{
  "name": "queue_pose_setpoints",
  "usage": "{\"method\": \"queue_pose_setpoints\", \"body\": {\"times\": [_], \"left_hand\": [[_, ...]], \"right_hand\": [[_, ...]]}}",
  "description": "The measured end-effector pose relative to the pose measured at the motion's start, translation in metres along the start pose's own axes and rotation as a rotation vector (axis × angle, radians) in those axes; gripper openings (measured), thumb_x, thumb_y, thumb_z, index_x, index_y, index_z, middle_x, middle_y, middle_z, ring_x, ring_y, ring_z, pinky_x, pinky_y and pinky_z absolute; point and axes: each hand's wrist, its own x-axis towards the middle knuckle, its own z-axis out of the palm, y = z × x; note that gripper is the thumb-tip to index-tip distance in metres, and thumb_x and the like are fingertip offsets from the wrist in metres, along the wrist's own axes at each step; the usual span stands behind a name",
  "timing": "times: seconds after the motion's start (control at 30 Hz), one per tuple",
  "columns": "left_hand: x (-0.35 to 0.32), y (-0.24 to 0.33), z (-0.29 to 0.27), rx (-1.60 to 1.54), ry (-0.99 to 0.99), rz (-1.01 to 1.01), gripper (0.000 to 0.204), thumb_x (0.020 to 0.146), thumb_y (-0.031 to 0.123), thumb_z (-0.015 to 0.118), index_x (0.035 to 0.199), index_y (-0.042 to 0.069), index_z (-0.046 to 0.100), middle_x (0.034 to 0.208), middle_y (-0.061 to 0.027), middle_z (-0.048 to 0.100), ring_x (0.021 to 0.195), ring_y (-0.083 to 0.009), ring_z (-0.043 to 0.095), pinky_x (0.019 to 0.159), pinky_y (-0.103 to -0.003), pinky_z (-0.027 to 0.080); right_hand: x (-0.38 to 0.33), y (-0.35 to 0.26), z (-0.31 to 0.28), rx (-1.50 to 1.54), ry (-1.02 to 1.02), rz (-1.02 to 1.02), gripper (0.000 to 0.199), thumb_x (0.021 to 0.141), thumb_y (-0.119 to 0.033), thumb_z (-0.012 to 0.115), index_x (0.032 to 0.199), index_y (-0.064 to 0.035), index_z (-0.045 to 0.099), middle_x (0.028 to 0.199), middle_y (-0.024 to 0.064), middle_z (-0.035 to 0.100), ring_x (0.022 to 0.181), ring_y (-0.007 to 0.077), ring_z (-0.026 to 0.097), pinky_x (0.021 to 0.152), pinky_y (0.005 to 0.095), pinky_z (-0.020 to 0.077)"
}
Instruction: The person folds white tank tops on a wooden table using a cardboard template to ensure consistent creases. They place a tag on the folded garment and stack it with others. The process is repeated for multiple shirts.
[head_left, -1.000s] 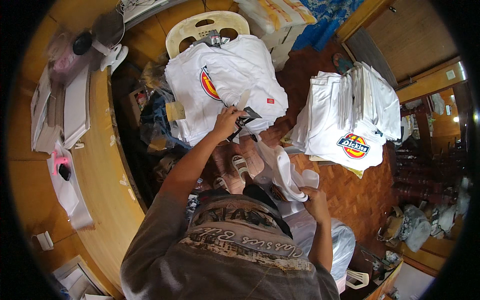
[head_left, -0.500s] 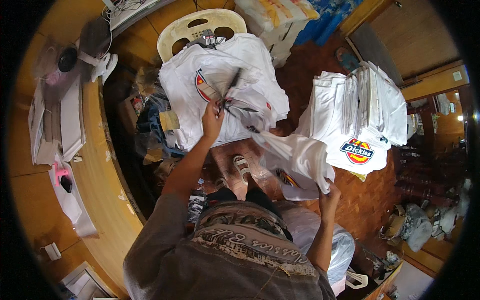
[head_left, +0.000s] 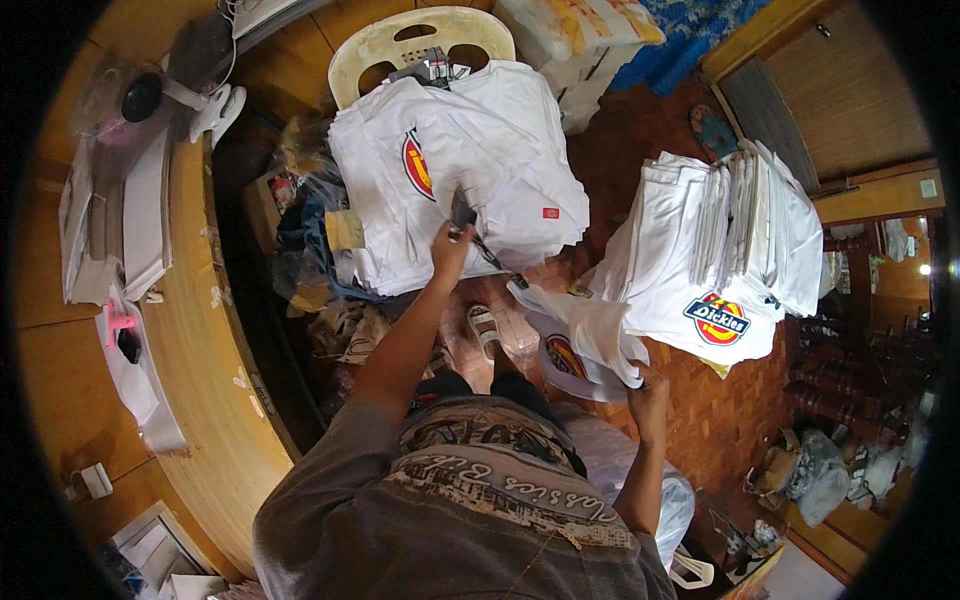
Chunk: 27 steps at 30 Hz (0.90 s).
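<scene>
My left hand (head_left: 449, 250) is raised over the heap of white printed shirts (head_left: 470, 170) on a cream plastic chair (head_left: 420, 40) and grips a dark hanger (head_left: 466, 218). My right hand (head_left: 652, 392) is low at the right and holds a white shirt (head_left: 580, 335) with a round red and yellow print, which hangs crumpled between the two hands. Its upper end reaches toward the hanger.
A tall stack of folded white shirts (head_left: 720, 250) stands on the wooden parquet floor at the right. A curved wooden counter (head_left: 200, 330) runs along the left, with papers, a pink tool and bags on it. Sandals (head_left: 483, 327) lie on the floor ahead. Boxes stand behind the chair.
My left hand has shifted slightly right over the heap, still gripping the hanger. The shirt in my right hand has dropped lower and bunched up; my right hand moved down and right.
</scene>
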Motion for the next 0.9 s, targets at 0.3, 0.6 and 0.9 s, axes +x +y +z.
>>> {"method": "queue_pose_setpoints", "body": {"times": [0.3, 0.6, 0.9], "left_hand": [[0.046, 0.046, -0.017, -0.116, 0.048, 0.216, 0.047, 0.07, -0.014, 0.045, 0.111, 0.006, 0.035, 0.091, -0.0064, 0.051, 0.088, -0.0148, 0.051, 0.073, -0.023, 0.042], [0.022, -0.033, 0.041, -0.282, 0.485, -0.354, 0.044, 0.066, 0.013, 0.068, 0.095, 0.0, 0.038, 0.094, -0.0153, 0.048, 0.078, -0.0233, 0.051, 0.057, -0.033, 0.042], [0.028, -0.037, 0.007, -0.237, -0.165, -0.047, 0.022, 0.071, 0.02, 0.064, 0.082, 0.003, 0.055, 0.064, -0.003, 0.055, 0.049, -0.0111, 0.048, 0.047, -0.026, 0.039]], "right_hand": [[-0.006, -0.011, -0.001, 0.136, 0.006, 0.092, 0.019, 0.069, 0.004, 0.058, 0.088, 0.0016, 0.06, 0.075, 0.0113, 0.062, 0.067, 0.0123, 0.057, 0.061, 0.0242, 0.043], [-0.016, -0.01, -0.001, 0.219, 0.035, 0.128, 0.02, 0.07, 0.004, 0.057, 0.089, 0.0014, 0.059, 0.075, 0.0115, 0.062, 0.07, 0.0123, 0.058, 0.061, 0.0247, 0.0432], [-0.009, 0.0, -0.009, 0.231, 0.105, 0.13, 0.014, 0.072, 0.002, 0.059, 0.086, 0.0026, 0.059, 0.074, 0.0036, 0.059, 0.068, 0.0091, 0.051, 0.062, 0.0227, 0.0401]]}}
